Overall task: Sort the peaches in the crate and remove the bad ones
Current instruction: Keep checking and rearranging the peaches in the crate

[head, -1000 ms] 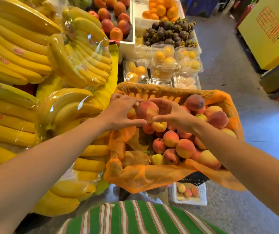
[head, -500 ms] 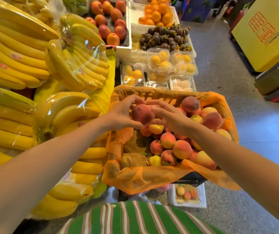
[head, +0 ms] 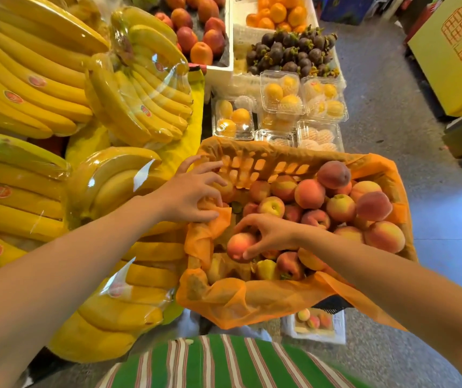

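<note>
Bananas (head: 42,88) crowd the frame's left beside the lined crate (head: 266,303) at centre. Both hands held one peach high a second ago; now the right hand (head: 271,233) sets a peach (head: 238,246) low, fingers curled round it, while the left hand (head: 193,197), fingers spread, rests on the liner, so it seems kept.

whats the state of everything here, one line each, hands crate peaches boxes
left hand: open, fingers on the orange liner at the crate's left edge
right hand: closed on a peach low in the crate
peach pile: heaped on the right side
clear boxes: lids shut
bananas: wrapped in film
</note>
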The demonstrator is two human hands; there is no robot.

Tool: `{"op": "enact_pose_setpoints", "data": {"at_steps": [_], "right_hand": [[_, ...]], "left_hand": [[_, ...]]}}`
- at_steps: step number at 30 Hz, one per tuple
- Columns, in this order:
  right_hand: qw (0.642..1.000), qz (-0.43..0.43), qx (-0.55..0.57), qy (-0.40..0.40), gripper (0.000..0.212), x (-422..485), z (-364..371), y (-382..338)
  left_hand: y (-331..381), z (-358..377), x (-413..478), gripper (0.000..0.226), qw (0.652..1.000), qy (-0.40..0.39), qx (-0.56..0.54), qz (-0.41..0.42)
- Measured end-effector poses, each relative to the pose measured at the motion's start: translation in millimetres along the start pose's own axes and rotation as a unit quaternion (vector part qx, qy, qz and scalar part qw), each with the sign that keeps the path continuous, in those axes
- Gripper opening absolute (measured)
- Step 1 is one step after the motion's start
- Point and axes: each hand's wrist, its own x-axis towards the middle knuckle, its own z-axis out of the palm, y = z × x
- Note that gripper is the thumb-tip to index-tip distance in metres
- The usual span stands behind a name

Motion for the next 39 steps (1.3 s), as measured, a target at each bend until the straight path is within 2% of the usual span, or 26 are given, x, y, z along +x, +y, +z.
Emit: {"op": "enact_pose_setpoints", "data": {"at_steps": [2, 5, 10, 13, 15, 18, 23, 25, 27, 30, 35, 39], "right_hand": [[0.997, -0.023, -0.075, -0.024, 0.065, 15, 14, 4], [0.988, -0.036, -0.144, -0.049, 0.065, 33, 24, 14], [0.982, -0.057, -0.163, -0.072, 0.06, 40, 24, 20], [0.982, -0.101, -0.156, -0.034, 0.054, 44, 32, 10], [0.975, -0.132, -0.178, -0.02, 0.057, 52, 45, 4], [0.964, -0.094, -0.242, -0.062, 0.07, 61, 61, -3], [0.964, -0.091, -0.241, -0.075, 0.069, 68, 66, -5], [0.977, -0.093, -0.167, -0.089, 0.069, 64, 58, 0], [0.993, -0.086, -0.026, -0.075, 0.069, 51, 44, 3], [0.986, -0.07, 0.148, -0.044, 0.063, 26, 20, 13], [0.929, -0.06, 0.362, -0.048, 0.064, -4, -3, 19], [0.85, -0.002, 0.516, -0.108, 0.072, -11, -8, 13]], "left_hand": [[-3, 3, -5, 0.031, 0.999, 0.016, -0.033, -0.005], [-3, 2, -6, 0.033, 0.997, 0.024, -0.074, -0.008], [-3, 3, -5, 0.033, 0.989, 0.037, -0.143, -0.012], [0, 3, -5, 0.032, 0.986, 0.044, -0.161, -0.02], [1, 2, -5, 0.031, 0.985, 0.046, -0.164, -0.021], [2, 2, -5, 0.03, 0.985, 0.043, -0.168, -0.026], [2, 3, -6, 0.03, 0.984, 0.047, -0.169, -0.028], [2, 3, -6, 0.03, 0.984, 0.045, -0.169, -0.03], [3, 2, -6, 0.03, 0.985, 0.043, -0.166, -0.031], [4, 1, -6, 0.031, 0.985, 0.042, -0.165, -0.031], [6, 0, -5, 0.03, 0.984, 0.044, -0.169, -0.041], [6, 1, -5, 0.03, 0.984, 0.045, -0.168, -0.042]]}}
